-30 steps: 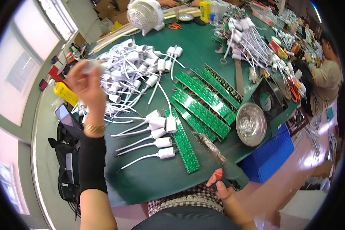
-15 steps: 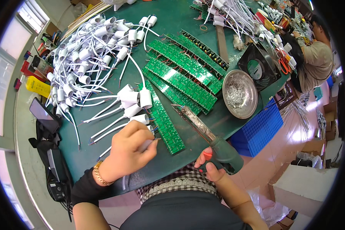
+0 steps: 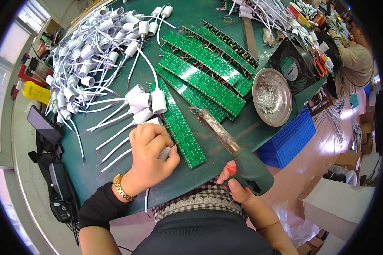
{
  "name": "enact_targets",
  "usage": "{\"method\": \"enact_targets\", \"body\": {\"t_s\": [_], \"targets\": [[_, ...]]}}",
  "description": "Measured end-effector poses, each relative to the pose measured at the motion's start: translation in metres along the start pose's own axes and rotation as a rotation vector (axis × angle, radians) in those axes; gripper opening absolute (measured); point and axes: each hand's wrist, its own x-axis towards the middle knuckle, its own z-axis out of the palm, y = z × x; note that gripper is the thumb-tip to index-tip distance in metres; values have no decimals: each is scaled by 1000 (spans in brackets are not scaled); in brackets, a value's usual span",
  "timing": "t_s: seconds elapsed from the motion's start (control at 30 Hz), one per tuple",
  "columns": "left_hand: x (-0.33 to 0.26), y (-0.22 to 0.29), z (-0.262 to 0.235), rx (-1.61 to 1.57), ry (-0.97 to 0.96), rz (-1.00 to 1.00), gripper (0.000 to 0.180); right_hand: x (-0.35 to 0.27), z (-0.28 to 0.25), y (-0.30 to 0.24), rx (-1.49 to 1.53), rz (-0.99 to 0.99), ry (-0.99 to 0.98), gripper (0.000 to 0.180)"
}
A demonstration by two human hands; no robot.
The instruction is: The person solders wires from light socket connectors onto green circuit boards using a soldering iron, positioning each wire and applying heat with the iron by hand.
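My left hand (image 3: 152,153) is closed around a white lamp socket (image 3: 164,153), mostly covered by my fingers. Its wire end points at the left edge of a long green circuit board (image 3: 184,135); whether it touches is too small to tell. A white cable (image 3: 147,199) hangs below that hand. My right hand (image 3: 237,187) grips a green soldering gun (image 3: 253,170) with a red trigger. The gun's tip (image 3: 193,109) is raised to the right of the board. More white sockets (image 3: 139,101) with cables lie in a row along the board's upper left side.
A big pile of white sockets (image 3: 87,53) covers the far left. Several green boards (image 3: 202,78) lie overlapped at the centre. To their right are a metal bowl (image 3: 268,121) with silvery bits and a black fan (image 3: 291,70). A blue crate (image 3: 287,138) stands below the table's edge.
My left hand has moved right with the socket, closer to the board. The right hand keeps its hold on the soldering gun, nearly still. The whole view has shifted slightly.
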Motion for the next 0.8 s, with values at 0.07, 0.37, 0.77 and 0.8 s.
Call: {"method": "enact_targets", "body": {"t_s": [0.07,0.37,0.77,0.8], "targets": [[0,-2,0,5,8,-21,23,-1,1,-9,-100,-11,-42,45],[12,1,-8,53,-113,-32,17,-32,-10,-37,-808,-29,-205,21],[12,-2,-11,53,-171,-46,18,-40,-9,-25,-685,72,-123,29],[12,-2,-10,52,-168,-51,18,-38,-10,-24,-687,74,-128,29]]}}
